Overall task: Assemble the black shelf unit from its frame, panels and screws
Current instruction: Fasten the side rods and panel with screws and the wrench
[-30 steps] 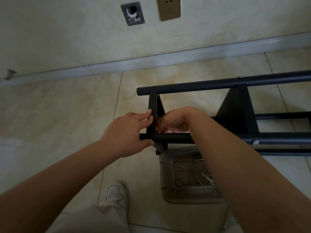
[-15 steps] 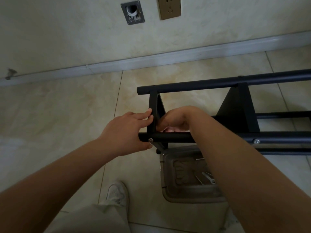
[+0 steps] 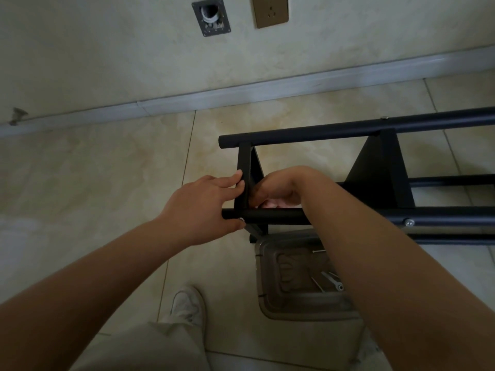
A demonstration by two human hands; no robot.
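Barely shifted since earlier: left hand (image 3: 203,207) pinching screw (image 3: 242,219) at near tube of black shelf unit (image 3: 348,129), lying sideways on floor (image 3: 107,183); right hand (image 3: 278,188) curled behind end panel (image 3: 247,172), grip contents unclear.

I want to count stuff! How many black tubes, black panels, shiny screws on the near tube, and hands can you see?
Black tubes: 4
Black panels: 2
Screws on near tube: 2
Hands: 2
Total: 10
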